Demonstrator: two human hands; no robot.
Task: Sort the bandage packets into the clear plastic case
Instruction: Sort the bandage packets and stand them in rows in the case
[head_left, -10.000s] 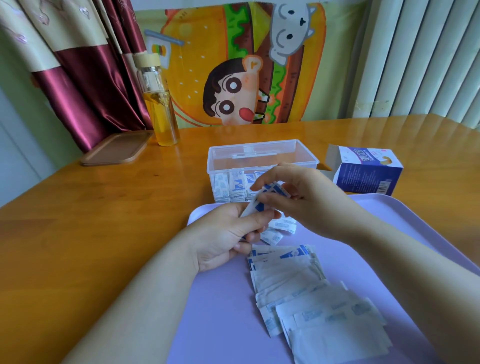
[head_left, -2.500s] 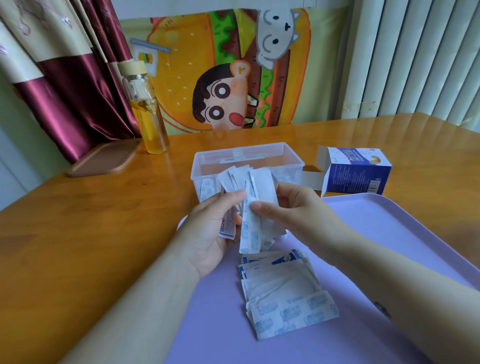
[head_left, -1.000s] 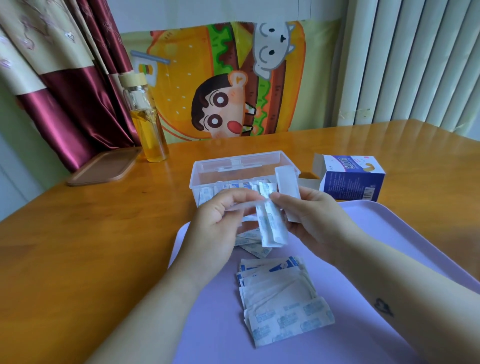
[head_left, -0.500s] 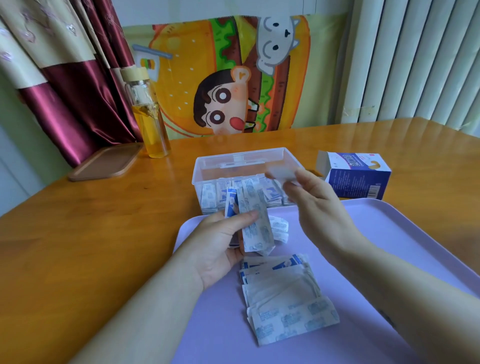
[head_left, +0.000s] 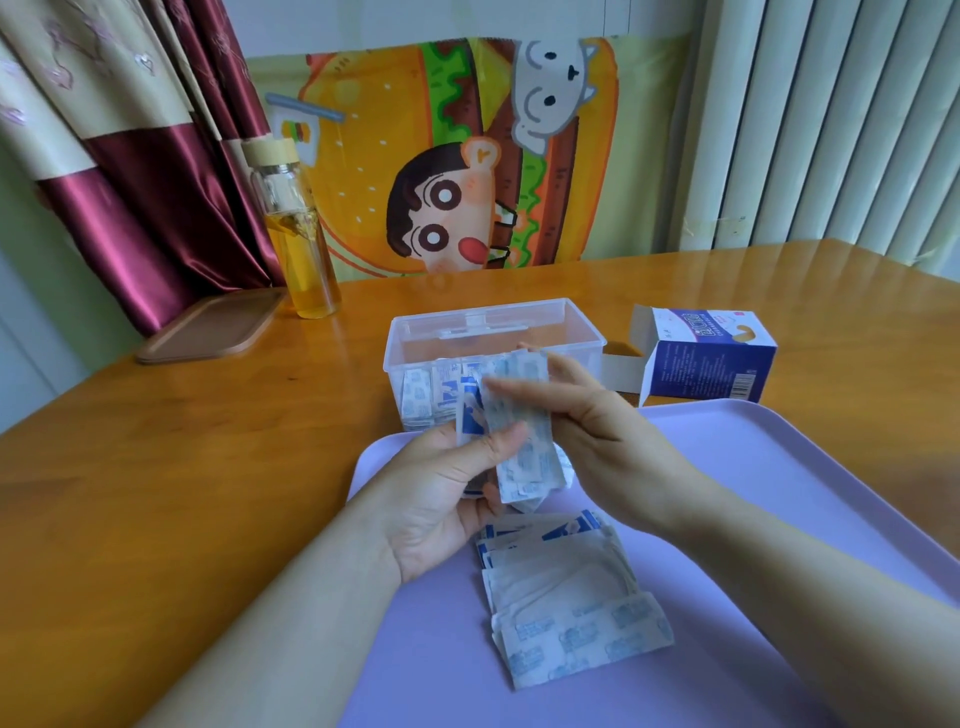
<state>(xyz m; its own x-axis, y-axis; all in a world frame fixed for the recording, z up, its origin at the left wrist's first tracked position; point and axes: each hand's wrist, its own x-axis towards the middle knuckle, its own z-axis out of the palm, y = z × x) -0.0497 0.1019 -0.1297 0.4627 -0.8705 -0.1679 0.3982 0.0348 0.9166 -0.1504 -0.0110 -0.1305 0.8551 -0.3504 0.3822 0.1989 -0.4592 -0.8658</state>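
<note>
I have a fan of bandage packets (head_left: 522, 441) pinched in my left hand (head_left: 447, 493); my right hand (head_left: 597, 436) closes its fingertips on the top packet. Just beyond both hands, the clear plastic case (head_left: 493, 332) already holds a row of packets. Below my hands, a loose pile (head_left: 563, 592) waits on the purple tray (head_left: 779, 493), so I judge the sorting around halfway.

Glossy wooden table (head_left: 156, 467), clear plastic case (head_left: 582, 343)
</note>
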